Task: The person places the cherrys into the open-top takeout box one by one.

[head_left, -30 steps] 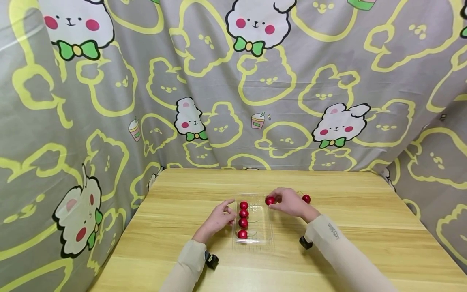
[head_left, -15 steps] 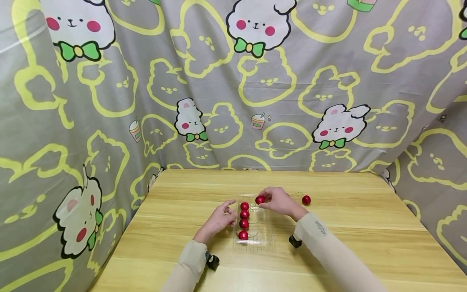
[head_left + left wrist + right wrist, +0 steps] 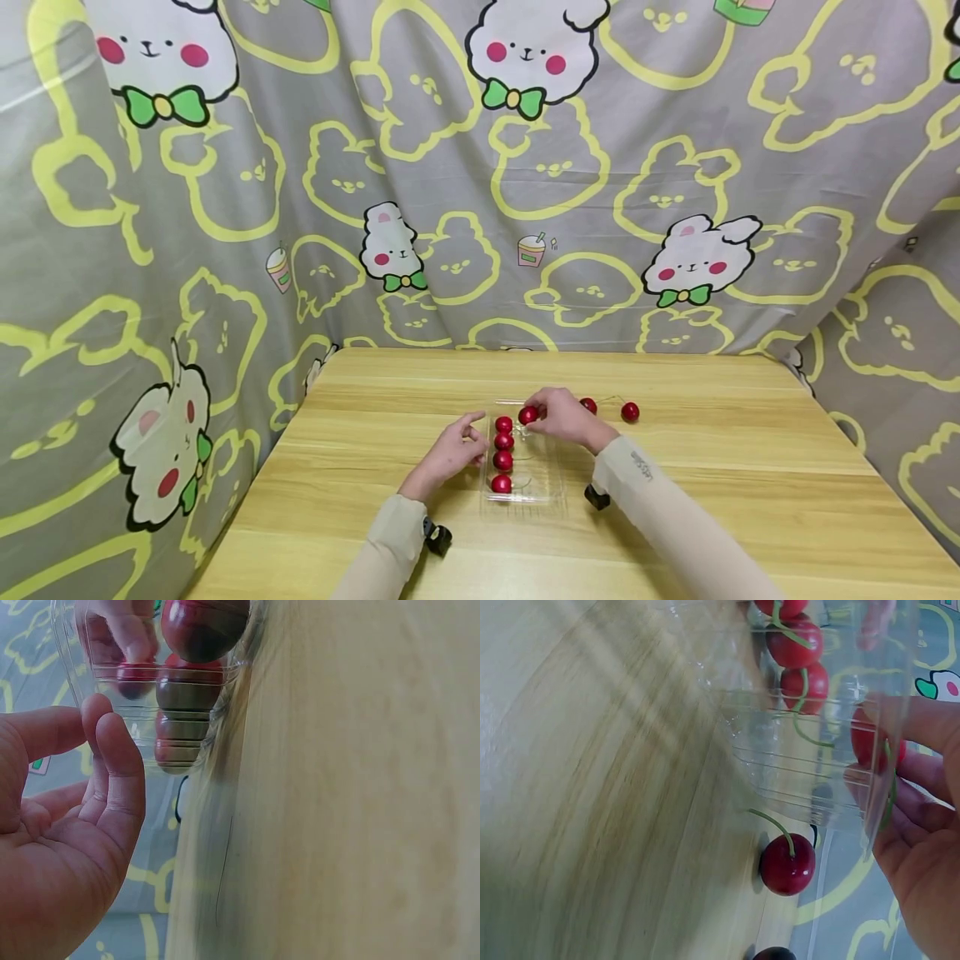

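Observation:
A clear plastic box [image 3: 521,498] stands on the table with several red cherries [image 3: 503,460] lined up along its left side. My right hand [image 3: 564,414] pinches another cherry [image 3: 528,415] over the far part of the box, to the right of that row. In the right wrist view, the held cherry [image 3: 868,739] shows partly through the clear wall, its green stem hanging by the fingers. At the box's left side is my left hand [image 3: 452,447], index finger reaching to the far left corner. Its other fingers bend loosely near the wall in the left wrist view.
Two more cherries lie right of the box on the wooden table [image 3: 750,500]: one [image 3: 588,406] just beyond the right hand, the other [image 3: 630,412] farther right. A patterned grey curtain [image 3: 450,175] hangs behind the table and along its sides.
My right hand has carried its cherry leftward from beside the box's right edge to over the inside, slightly lower now. A cherry behind that hand has come into sight. The left hand stays put.

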The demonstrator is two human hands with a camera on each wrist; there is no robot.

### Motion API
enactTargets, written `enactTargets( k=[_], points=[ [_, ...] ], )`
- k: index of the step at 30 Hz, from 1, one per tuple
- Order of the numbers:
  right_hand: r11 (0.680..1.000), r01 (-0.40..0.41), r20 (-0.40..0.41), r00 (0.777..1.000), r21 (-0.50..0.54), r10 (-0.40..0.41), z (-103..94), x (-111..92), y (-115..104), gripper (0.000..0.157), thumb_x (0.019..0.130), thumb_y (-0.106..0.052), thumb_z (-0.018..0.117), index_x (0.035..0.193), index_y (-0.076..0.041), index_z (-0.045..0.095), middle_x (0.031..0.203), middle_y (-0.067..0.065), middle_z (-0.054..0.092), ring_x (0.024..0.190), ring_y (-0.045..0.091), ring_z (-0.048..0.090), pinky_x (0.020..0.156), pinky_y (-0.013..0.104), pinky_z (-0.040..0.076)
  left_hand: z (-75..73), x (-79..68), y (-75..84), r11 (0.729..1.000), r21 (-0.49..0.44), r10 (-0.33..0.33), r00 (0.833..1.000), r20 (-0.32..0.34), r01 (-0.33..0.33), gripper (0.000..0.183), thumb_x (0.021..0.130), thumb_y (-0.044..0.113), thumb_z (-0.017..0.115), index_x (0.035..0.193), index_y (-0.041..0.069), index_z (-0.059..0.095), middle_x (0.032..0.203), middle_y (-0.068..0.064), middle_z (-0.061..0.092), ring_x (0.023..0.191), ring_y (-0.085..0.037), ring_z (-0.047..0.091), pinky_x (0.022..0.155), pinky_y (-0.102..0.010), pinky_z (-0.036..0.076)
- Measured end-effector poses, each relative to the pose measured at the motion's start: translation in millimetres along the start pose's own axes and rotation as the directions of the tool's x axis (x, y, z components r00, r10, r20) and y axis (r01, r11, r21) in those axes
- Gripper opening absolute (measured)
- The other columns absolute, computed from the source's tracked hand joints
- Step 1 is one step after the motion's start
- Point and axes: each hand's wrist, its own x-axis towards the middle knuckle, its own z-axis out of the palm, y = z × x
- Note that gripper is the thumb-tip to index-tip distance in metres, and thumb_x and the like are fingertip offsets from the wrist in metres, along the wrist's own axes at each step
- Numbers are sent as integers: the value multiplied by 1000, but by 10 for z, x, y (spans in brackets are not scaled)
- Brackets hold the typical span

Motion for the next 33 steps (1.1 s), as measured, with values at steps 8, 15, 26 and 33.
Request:
enactTargets(
  k=[8, 15, 26, 33],
  points=[
    [995, 63, 8, 998, -77, -63, 68, 50, 20, 27, 75, -9, 79, 100, -3, 68, 85, 1, 65, 78, 16, 61, 70, 30, 53, 2, 10, -5, 1000, -3, -10, 1000, 5, 10, 59, 88, -7, 54, 141, -11, 28, 85, -14, 55, 66, -16, 59, 70, -45, 55],
    [984, 93, 34, 995, -151, -89, 113, 75, 20, 26, 77, -13, 78, 99, -4, 69, 84, 0, 64, 75, 13, 58, 69, 27, 52, -9, 17, 23, 1000, 3, -8, 1000, 15, 8, 59, 89, -5, 54, 142, -11, 28, 86, -15, 55, 67, -17, 59, 67, -34, 56],
    [966, 69, 92, 995, -250, -48, 148, 56, 13, 31, 78, -14, 77, 105, -3, 68, 94, 3, 63, 79, 14, 58, 73, 29, 52, 6, 32, -3, 1000, 10, 1, 1000, 8, -1, 57, 89, -6, 54, 141, -12, 30, 86, -17, 55, 65, -15, 59, 66, -39, 56],
    [957, 85, 82, 995, -276, -64, 140, 41, 20, 26, 78, -16, 78, 101, -8, 67, 91, -1, 60, 76, 12, 56, 69, 28, 50, 5, 42, 13, 1000, 14, -8, 1000, 10, 8, 59, 89, -5, 55, 142, -10, 30, 87, -16, 55, 65, -16, 59, 69, -42, 56]
  ],
)
